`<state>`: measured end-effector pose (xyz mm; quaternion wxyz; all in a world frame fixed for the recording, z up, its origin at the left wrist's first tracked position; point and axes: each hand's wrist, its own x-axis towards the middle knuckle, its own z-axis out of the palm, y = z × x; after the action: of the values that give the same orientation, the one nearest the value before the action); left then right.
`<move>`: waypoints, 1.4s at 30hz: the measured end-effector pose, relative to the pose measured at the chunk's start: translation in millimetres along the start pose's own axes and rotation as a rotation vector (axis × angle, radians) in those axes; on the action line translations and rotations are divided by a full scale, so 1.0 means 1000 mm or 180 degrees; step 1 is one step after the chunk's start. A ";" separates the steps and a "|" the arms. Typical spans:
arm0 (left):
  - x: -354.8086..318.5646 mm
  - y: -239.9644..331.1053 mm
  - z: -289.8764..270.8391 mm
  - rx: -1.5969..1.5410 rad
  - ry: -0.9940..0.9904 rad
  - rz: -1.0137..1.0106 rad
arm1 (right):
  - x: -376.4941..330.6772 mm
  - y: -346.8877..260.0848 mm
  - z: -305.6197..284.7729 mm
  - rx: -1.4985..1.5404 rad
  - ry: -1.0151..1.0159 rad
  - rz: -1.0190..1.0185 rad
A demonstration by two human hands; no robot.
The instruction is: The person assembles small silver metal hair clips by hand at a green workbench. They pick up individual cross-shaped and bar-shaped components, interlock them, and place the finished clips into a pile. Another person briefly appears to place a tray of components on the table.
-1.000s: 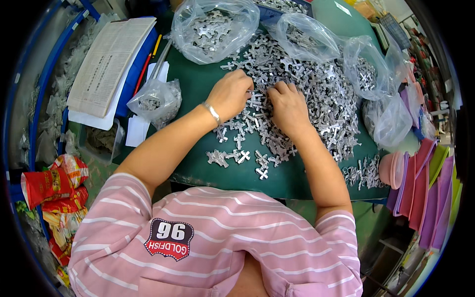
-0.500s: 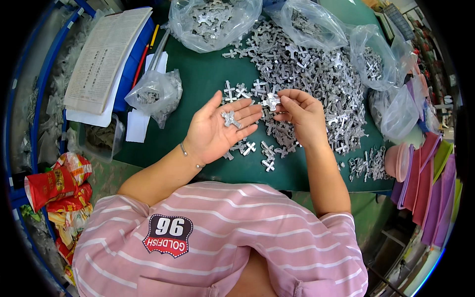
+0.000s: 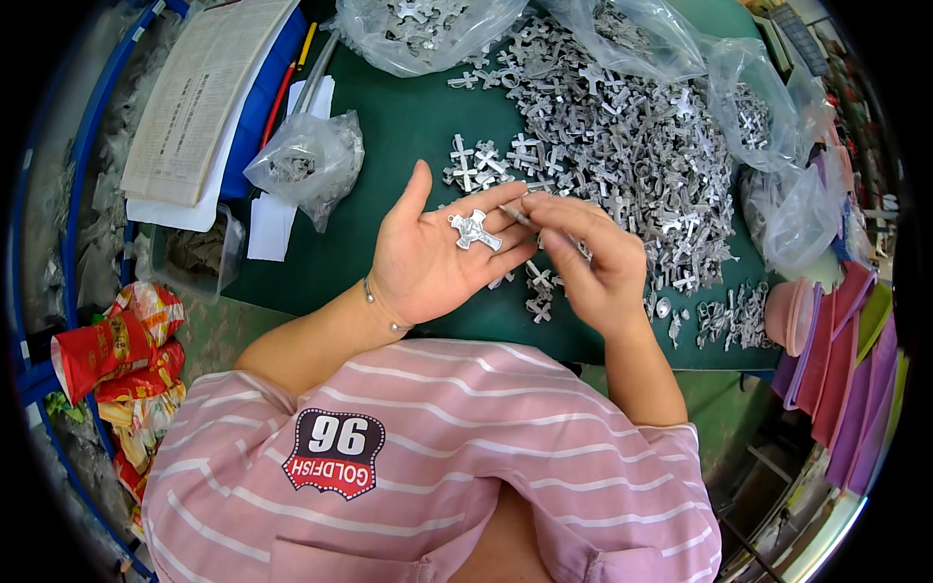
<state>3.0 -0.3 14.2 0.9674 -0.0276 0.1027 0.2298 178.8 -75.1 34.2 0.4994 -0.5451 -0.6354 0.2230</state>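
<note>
My left hand (image 3: pixel 413 257) lies palm up with its fingers stretched out. On its palm and fingers rests a silver metal cross pendant (image 3: pixel 474 230). My right hand (image 3: pixel 604 260) pinches a second small silver cross (image 3: pixel 518 216), seen nearly edge-on, just over the left fingertips. Its outline is partly hidden by my right fingers. Beyond both hands, a large heap of similar crosses (image 3: pixel 622 126) covers the green table (image 3: pixel 408 126). A few separate crosses (image 3: pixel 476 163) lie past the left fingers, and others (image 3: pixel 540 291) lie below the hands.
Clear plastic bags of metal pieces stand along the back (image 3: pixel 428 39), at the right (image 3: pixel 792 214) and at the left (image 3: pixel 316 165). Small parts (image 3: pixel 734 316) and a pink cup (image 3: pixel 789 316) sit near the right front edge. Printed paper (image 3: pixel 204 107) covers a blue bin at left.
My right hand has turned its cross edge-on and brought it over the left fingers. The cross on my left palm now lies at a different angle. The view has shifted slightly.
</note>
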 end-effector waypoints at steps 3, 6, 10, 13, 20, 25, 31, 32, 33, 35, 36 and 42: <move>0.000 0.000 0.005 0.0034 -0.0079 0.0065 | 0.001 -0.003 0.003 -0.0633 0.0075 -0.0916; -0.001 0.000 -0.001 0.0170 -0.0159 -0.0004 | -0.004 -0.004 0.013 -0.0723 0.0015 -0.1074; 0.000 -0.003 0.003 0.0391 0.0050 -0.0035 | -0.001 -0.003 0.034 -0.1094 -0.0039 -0.0816; 0.001 -0.004 -0.001 0.0284 0.0087 -0.0123 | -0.002 0.001 0.036 -0.1305 -0.0033 -0.0890; 0.002 -0.005 -0.023 -0.0018 0.0026 -0.0244 | 0.014 -0.010 0.016 0.0008 -0.0769 0.0579; 0.000 -0.007 -0.010 -0.0097 0.0255 -0.0122 | 0.075 0.055 -0.022 -0.2086 0.0556 -0.0149; -0.005 -0.004 -0.006 -0.0040 0.0217 -0.0081 | 0.113 0.116 -0.046 -0.2786 0.0569 -0.0358; -0.005 -0.003 -0.007 0.0016 0.0229 -0.0036 | 0.115 0.116 -0.049 -0.2713 0.0605 -0.0244; -0.006 -0.002 -0.008 0.0029 0.0233 -0.0015 | 0.114 0.117 -0.050 -0.2638 0.0634 -0.0120; -0.006 0.000 -0.010 0.0056 0.0236 0.0018 | 0.109 0.115 -0.052 -0.2346 0.0750 -0.0060; -0.005 0.000 -0.011 0.0059 0.0241 0.0001 | 0.106 0.111 -0.051 -0.2322 0.0746 -0.0024; 0.002 -0.006 -0.006 0.0088 0.0185 -0.0129 | 0.110 0.108 -0.042 -0.2885 0.0498 -0.0187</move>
<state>5.8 -5.3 7.9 0.9688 -0.0230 0.1334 0.2079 276.6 47.9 4.7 0.2633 -0.7055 -0.6444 -0.1335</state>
